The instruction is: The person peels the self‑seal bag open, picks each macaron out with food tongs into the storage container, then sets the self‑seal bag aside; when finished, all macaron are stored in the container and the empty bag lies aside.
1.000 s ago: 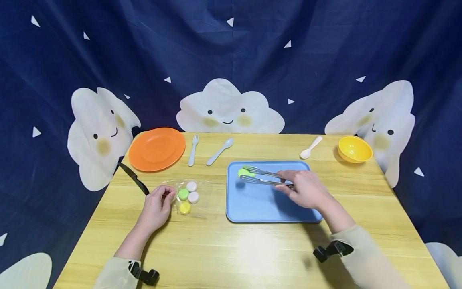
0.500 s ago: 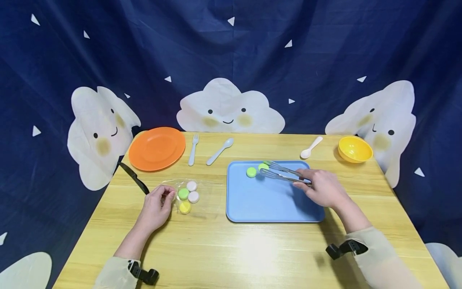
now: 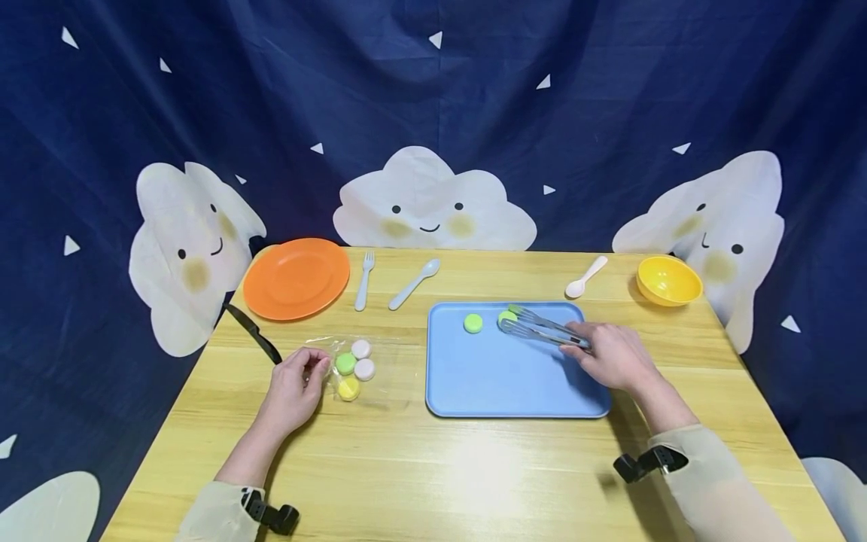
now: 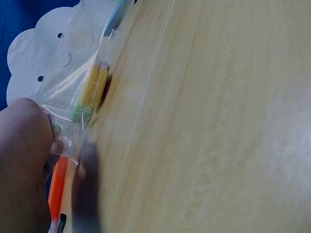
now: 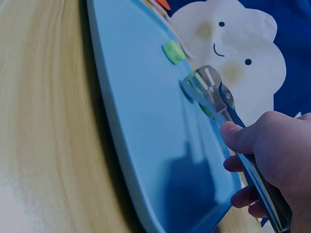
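Observation:
My left hand (image 3: 293,388) pinches the edge of a clear plastic bag (image 3: 391,384). Inside the bag lie several macarons: a green one (image 3: 345,363), two pale ones, one of them a whitish macaron (image 3: 364,369), and a yellow macaron (image 3: 348,388). My right hand (image 3: 612,355) grips metal tongs (image 5: 216,99) above the blue tray (image 3: 501,384). Between the tong tips is a green macaron (image 3: 506,318), partly covered; whether they squeeze it I cannot tell. Just left of it, another green macaron (image 3: 473,324) rests on the tray.
An orange plate (image 3: 296,279) stands at the back left, with a black knife (image 3: 253,333) in front of it. A grey-blue fork (image 3: 364,281) and spoon (image 3: 415,284) lie beyond the bag. Behind the tray are a pale spoon (image 3: 586,277) and a yellow bowl (image 3: 669,281).
My right hand and the tongs have moved right over the tray, and the green macaron at the tips has shifted right, away from the other. My left hand stays on the bag.

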